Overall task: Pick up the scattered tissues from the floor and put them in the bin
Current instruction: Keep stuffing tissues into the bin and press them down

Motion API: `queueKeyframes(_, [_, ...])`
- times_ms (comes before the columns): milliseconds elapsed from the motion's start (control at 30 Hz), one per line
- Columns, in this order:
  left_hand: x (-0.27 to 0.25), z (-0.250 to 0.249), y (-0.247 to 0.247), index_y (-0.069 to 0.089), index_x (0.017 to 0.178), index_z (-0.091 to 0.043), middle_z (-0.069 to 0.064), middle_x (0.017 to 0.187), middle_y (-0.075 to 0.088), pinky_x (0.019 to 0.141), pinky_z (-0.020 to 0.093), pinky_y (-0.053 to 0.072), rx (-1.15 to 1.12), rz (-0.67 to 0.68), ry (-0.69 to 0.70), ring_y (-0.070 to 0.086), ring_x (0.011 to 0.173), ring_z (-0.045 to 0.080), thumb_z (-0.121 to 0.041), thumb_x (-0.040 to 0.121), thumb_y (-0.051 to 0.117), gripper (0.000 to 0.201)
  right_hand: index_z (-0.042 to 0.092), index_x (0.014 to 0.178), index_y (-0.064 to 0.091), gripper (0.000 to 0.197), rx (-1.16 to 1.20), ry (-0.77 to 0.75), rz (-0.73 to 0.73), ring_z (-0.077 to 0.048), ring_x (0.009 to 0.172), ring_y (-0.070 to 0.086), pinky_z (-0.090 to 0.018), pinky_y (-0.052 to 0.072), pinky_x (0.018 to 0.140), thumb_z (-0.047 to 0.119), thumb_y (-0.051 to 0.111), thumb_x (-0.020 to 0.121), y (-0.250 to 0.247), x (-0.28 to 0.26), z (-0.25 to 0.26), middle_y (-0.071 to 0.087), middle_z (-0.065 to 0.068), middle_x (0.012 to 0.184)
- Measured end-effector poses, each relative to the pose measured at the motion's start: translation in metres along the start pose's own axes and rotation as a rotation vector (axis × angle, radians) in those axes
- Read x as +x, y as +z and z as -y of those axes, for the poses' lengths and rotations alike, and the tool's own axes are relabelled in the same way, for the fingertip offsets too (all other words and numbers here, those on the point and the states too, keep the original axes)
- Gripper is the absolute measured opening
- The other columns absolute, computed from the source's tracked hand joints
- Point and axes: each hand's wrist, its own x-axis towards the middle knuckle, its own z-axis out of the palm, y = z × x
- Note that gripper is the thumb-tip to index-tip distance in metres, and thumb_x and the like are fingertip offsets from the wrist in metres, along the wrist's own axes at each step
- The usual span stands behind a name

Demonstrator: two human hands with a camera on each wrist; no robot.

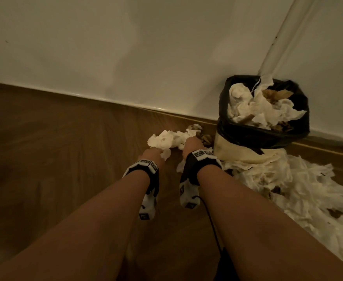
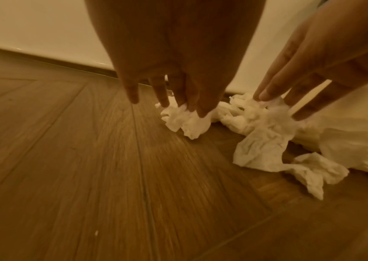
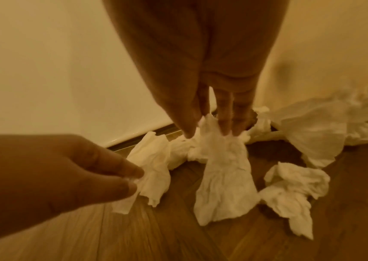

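hands (image 1: pixel 152 154) (image 1: pixel 193 144) on floor tissues (image 1: pixel 166 140)

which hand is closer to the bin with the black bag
Right. The right hand pinches white tissue on the wooden floor just beside the bin with the black bag. The left hand pinches tissue farther out, on the right hand's far side from the bin.

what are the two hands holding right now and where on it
Each pinches crumpled tissue by its top. The left hand pinches the edge of one tissue; the right hand pinches the gathered top of another tissue, which hangs down to the floor.
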Motion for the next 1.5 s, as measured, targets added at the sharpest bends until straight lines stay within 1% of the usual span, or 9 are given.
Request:
queueKeyframes(133, [-0.002,-0.005,-0.015,0.069,0.108,-0.018,0.010,0.118,0.063,0.088,0.027,0.047,-0.220,-0.148,-0.020,0.059,0.105,0.024,-0.019,0.090,0.058,0.021,0.004,0.130,0.052,0.037,0.232,-0.024,-0.116,-0.030,0.123,0.049,-0.028,0.041,0.097,0.009,0.049,0.094,-0.018,-0.001,-0.005,0.051,-0.016,0.135])
queueKeyframes(267, [-0.009,-0.020,-0.028,0.055,0.128,-0.017,0.011,0.122,0.061,0.083,0.025,0.043,-0.452,-0.260,-0.008,0.058,0.110,0.027,-0.015,0.090,0.057,0.039,0.008,0.134,0.050,0.044,0.442,-0.056,-0.113,-0.028,0.126,0.049,-0.035,0.040,0.107,0.003,0.055,0.090,-0.039,-0.010,-0.001,0.050,-0.013,0.138])
queueKeyframes(467, [-0.024,-0.044,-0.076,0.070,0.106,-0.009,0.011,0.106,0.069,0.072,0.020,0.038,-0.453,-0.435,0.038,0.063,0.099,0.026,-0.020,0.091,0.059,0.022,0.005,0.109,0.069,0.024,0.639,-0.245,-0.233,-0.024,0.100,0.064,-0.020,0.045,0.076,0.008,0.063,0.087,-0.082,-0.039,0.005,0.069,-0.011,0.109])
queueKeyframes(667, [-0.051,-0.088,-0.146,0.070,0.093,-0.016,-0.001,0.083,0.066,0.073,0.020,0.045,-0.629,-0.630,0.196,0.059,0.078,0.013,-0.029,0.081,0.071,0.017,0.001,0.093,0.072,0.013,0.889,-0.315,-0.533,-0.029,0.090,0.066,-0.043,0.054,0.088,0.003,0.065,0.082,-0.149,-0.079,-0.002,0.070,-0.015,0.093])
queueKeyframes(833, [-0.080,-0.150,-0.171,0.064,0.082,-0.021,-0.012,0.068,0.056,0.050,0.006,0.040,-0.758,-0.684,0.411,0.051,0.061,0.002,-0.029,0.080,0.072,0.012,0.020,0.079,0.064,0.011,0.914,-0.277,-0.745,-0.013,0.068,0.061,-0.022,0.053,0.063,0.011,0.068,0.082,-0.197,-0.106,-0.039,0.064,0.000,0.077])
queueKeyframes(1033, [-0.096,-0.212,-0.150,0.062,0.077,-0.021,-0.010,0.068,0.057,0.064,0.016,0.044,-0.844,-0.667,0.532,0.053,0.062,0.006,-0.025,0.079,0.072,0.011,0.019,0.078,0.062,0.010,0.853,-0.150,-0.911,-0.008,0.062,0.052,-0.022,0.041,0.062,0.015,0.071,0.079,-0.220,-0.118,-0.083,0.052,0.012,0.064])
queueKeyframes(1167, [-0.096,-0.231,-0.134,0.060,0.075,-0.022,-0.012,0.068,0.058,0.059,0.007,0.043,-0.869,-0.663,0.565,0.054,0.060,0.001,-0.021,0.078,0.073,0.013,0.016,0.079,0.065,0.006,0.860,-0.108,-0.932,-0.018,0.070,0.061,-0.027,0.052,0.066,0.011,0.069,0.080,-0.222,-0.116,-0.100,0.062,0.002,0.073])
queueKeyframes(1333, [-0.087,-0.234,-0.120,0.068,0.086,-0.015,0.002,0.083,0.067,0.072,0.018,0.046,-0.702,-0.609,0.537,0.062,0.075,0.013,-0.014,0.082,0.067,0.004,0.004,0.087,0.072,0.009,0.728,-0.043,-0.865,-0.029,0.087,0.068,-0.038,0.055,0.085,0.009,0.065,0.084,-0.213,-0.105,-0.118,0.071,-0.014,0.093])
queueKeyframes(1500, [-0.076,-0.233,-0.100,0.067,0.111,-0.012,0.006,0.112,0.066,0.087,0.021,0.043,-0.348,-0.416,0.508,0.061,0.104,0.020,-0.009,0.090,0.052,0.026,0.001,0.113,0.065,0.027,0.364,0.080,-0.584,-0.028,0.109,0.059,-0.025,0.046,0.089,0.011,0.048,0.095,-0.203,-0.101,-0.125,0.063,-0.016,0.117])
